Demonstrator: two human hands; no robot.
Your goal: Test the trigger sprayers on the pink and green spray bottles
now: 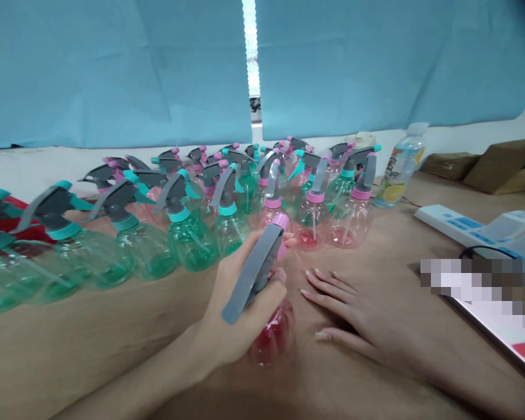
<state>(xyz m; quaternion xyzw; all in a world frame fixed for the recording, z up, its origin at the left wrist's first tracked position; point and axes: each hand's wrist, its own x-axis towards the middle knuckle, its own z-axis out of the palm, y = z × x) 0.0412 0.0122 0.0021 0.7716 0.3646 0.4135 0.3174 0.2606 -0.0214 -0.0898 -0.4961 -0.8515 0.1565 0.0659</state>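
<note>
My left hand is wrapped round the neck and trigger of a pink spray bottle with a grey head and a pink nozzle. The bottle is near the middle of the table, its lower body showing below my fingers. To its right, my right hand lies flat on the tabletop with its fingers stretched out, holding nothing. Just beyond my hands stand rows of similar spray bottles. Among them are a green one with a turquoise collar and a pink one with a pink collar.
A clear drink bottle with a lemon label stands at the back right. Brown boxes lie behind a white power strip with a plug in it. A blurred-out flat object is at the right edge. Blue sheeting covers the wall.
</note>
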